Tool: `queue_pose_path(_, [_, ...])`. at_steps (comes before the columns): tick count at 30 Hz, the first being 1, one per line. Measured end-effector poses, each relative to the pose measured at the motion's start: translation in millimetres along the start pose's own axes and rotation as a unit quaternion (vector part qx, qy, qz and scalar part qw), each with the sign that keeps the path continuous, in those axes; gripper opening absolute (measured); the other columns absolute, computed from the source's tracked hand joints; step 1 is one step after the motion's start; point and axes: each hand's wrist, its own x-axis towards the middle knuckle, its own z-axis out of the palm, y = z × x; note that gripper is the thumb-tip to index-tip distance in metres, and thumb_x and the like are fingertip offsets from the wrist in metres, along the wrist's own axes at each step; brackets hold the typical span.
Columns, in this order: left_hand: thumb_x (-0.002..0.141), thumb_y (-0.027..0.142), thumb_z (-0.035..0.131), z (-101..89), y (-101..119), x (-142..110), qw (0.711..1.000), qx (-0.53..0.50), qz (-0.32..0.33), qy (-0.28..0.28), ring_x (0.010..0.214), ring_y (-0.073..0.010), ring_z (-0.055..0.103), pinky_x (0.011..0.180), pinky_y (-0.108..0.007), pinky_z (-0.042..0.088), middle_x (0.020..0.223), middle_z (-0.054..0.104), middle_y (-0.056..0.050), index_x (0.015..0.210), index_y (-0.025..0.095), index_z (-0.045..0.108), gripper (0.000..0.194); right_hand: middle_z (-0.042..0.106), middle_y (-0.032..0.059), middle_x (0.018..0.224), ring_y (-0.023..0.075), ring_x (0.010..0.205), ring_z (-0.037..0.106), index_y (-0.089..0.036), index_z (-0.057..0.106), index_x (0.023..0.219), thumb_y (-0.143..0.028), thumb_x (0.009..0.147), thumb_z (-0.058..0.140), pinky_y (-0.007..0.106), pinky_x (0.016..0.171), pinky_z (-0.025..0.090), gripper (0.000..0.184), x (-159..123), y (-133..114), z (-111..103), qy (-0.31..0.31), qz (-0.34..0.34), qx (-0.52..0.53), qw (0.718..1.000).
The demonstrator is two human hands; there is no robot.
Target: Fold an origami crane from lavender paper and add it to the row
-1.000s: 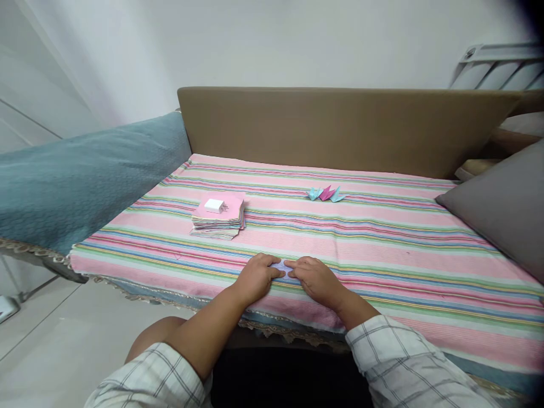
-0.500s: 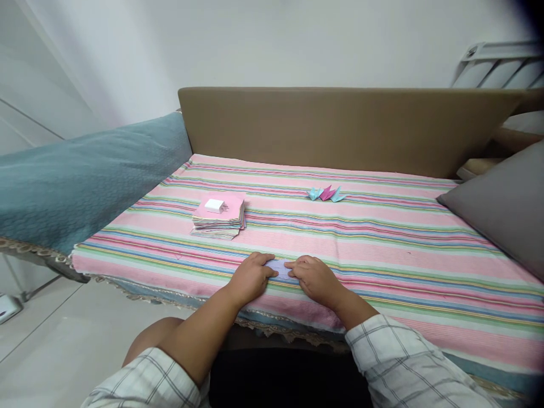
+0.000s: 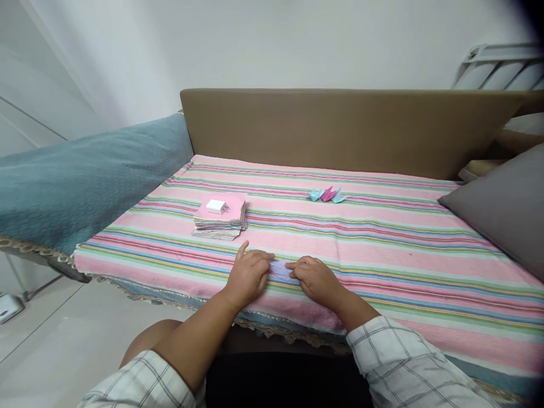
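Note:
A small folded piece of light purple paper (image 3: 281, 270) lies flat on the striped cloth near the front edge, between my two hands. My left hand (image 3: 249, 276) is at its left edge, with the forefinger touching the upper left corner, the thumb bent in close by and one outer finger raised. From the other side, my right hand (image 3: 315, 279) presses on the paper's right part with bent fingers, thumb and forefinger close together. My fingers cover both ends of the paper.
A stack of coloured paper squares (image 3: 219, 226) stands left of my hands, with a white plug adapter (image 3: 216, 206) on top. Folded paper cranes (image 3: 328, 194), blue and magenta, sit farther back. A grey cushion (image 3: 501, 204) lies at right; a brown backrest (image 3: 340, 130) rises behind.
My left thumb has drawn back from the paper, and an outer finger of that hand has lifted. My right hand has stayed nearly still on the paper.

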Motion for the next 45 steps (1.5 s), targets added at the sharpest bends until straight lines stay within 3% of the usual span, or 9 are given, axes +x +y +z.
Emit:
queue_pose_path(3, [0.079, 0.013, 0.045, 5.0, 14.2, -4.1, 0.996, -0.001, 0.068, -0.055, 0.118, -0.0213, 0.049, 0.111, -0.055, 0.004, 0.119, 0.061, -0.005, 0.103, 0.021, 0.06, 0.029, 0.067, 0.0023, 0.102, 0.0184, 0.093, 0.052, -0.022, 0.065, 0.088, -0.007, 0.079, 0.048, 0.032, 0.078, 0.042, 0.024, 0.4, 0.3, 0.4, -0.005, 0.0, -0.011, 1.0])
queue_pose_path(7, [0.084, 0.037, 0.052, 19.0, 16.8, -9.1, 0.985, 0.021, 0.077, -0.153, 0.133, -0.0269, 0.029, 0.11, -0.056, 0.006, 0.138, 0.043, -0.011, 0.136, 0.019, 0.034, 0.058, 0.066, 0.0023, 0.102, 0.0195, 0.095, 0.052, -0.022, 0.065, 0.091, -0.007, 0.078, 0.048, 0.033, 0.081, 0.042, 0.025, 0.6, -0.3, -1.3, -0.017, -0.007, -0.014, 1.0])
queue_pose_path(10, [0.082, 0.046, 0.054, 21.6, 9.0, -10.3, 0.977, 0.03, 0.063, -0.202, 0.134, -0.0279, 0.028, 0.109, -0.054, 0.012, 0.143, 0.036, -0.012, 0.14, 0.018, 0.026, 0.071, 0.065, 0.0021, 0.11, 0.0204, 0.097, 0.052, -0.022, 0.065, 0.091, -0.007, 0.078, 0.048, 0.035, 0.081, 0.043, 0.026, -0.2, 0.6, -1.9, -0.009, -0.017, -0.011, 1.0])
queue_pose_path(14, [0.079, 0.048, 0.057, 14.6, -0.8, -8.2, 0.967, 0.034, 0.076, -0.241, 0.134, -0.0279, 0.028, 0.109, -0.048, 0.018, 0.144, 0.034, -0.012, 0.137, 0.019, 0.033, 0.069, 0.064, 0.0038, 0.114, 0.0207, 0.096, 0.053, -0.021, 0.066, 0.091, -0.007, 0.078, 0.048, 0.037, 0.082, 0.044, 0.026, -2.0, 4.8, -1.2, 0.012, -0.037, 0.0, 0.999])
queue_pose_path(22, [0.078, 0.047, 0.059, 12.9, -7.1, -7.6, 0.961, 0.036, 0.093, -0.259, 0.134, -0.0272, 0.028, 0.109, -0.047, 0.019, 0.145, 0.033, -0.011, 0.138, 0.02, 0.032, 0.071, 0.064, 0.0061, 0.112, 0.0199, 0.097, 0.055, -0.024, 0.067, 0.099, -0.01, 0.082, 0.046, 0.038, 0.082, 0.048, 0.03, -9.5, 11.0, -5.0, 0.047, -0.077, -0.017, 0.996])
queue_pose_path(28, [0.079, 0.047, 0.058, 12.2, -6.2, -6.6, 0.964, 0.03, 0.094, -0.247, 0.133, -0.0268, 0.031, 0.109, -0.046, 0.019, 0.143, 0.036, -0.011, 0.137, 0.021, 0.034, 0.068, 0.064, 0.0068, 0.111, 0.02, 0.101, 0.055, -0.022, 0.067, 0.096, -0.007, 0.078, 0.047, 0.039, 0.084, 0.049, 0.031, -16.2, 13.8, -10.5, 0.047, -0.071, 0.0, 0.996])
queue_pose_path(32, [0.076, 0.048, 0.061, 10.6, -4.0, -3.9, 0.968, 0.025, 0.081, -0.237, 0.13, -0.028, 0.035, 0.107, -0.046, 0.023, 0.141, 0.04, -0.01, 0.134, 0.021, 0.04, 0.068, 0.063, 0.0079, 0.112, 0.0211, 0.104, 0.054, -0.021, 0.066, 0.094, -0.013, 0.079, 0.052, 0.041, 0.088, 0.048, 0.022, -14.6, 12.7, -15.2, 0.046, -0.048, 0.018, 0.998])
queue_pose_path(36, [0.078, 0.046, 0.06, 12.4, -2.0, -0.6, 0.976, 0.025, 0.074, -0.206, 0.125, -0.0272, 0.042, 0.104, -0.046, 0.028, 0.135, 0.048, -0.009, 0.128, 0.023, 0.048, 0.056, 0.063, 0.0086, 0.112, 0.0206, 0.104, 0.054, -0.022, 0.064, 0.099, -0.025, 0.086, 0.052, 0.04, 0.087, 0.048, 0.018, -9.2, 10.6, -16.5, 0.041, -0.053, 0.005, 0.998])
queue_pose_path(45, [0.08, 0.042, 0.061, 21.5, -3.9, 7.6, 0.983, 0.028, 0.084, -0.16, 0.112, -0.0253, 0.053, 0.093, -0.042, 0.04, 0.122, 0.06, -0.007, 0.115, 0.023, 0.059, 0.04, 0.068, 0.0059, 0.104, 0.0187, 0.095, 0.058, -0.022, 0.066, 0.096, -0.024, 0.089, 0.049, 0.035, 0.084, 0.049, 0.019, -2.0, 8.3, -8.4, 0.044, -0.08, -0.06, 0.994])
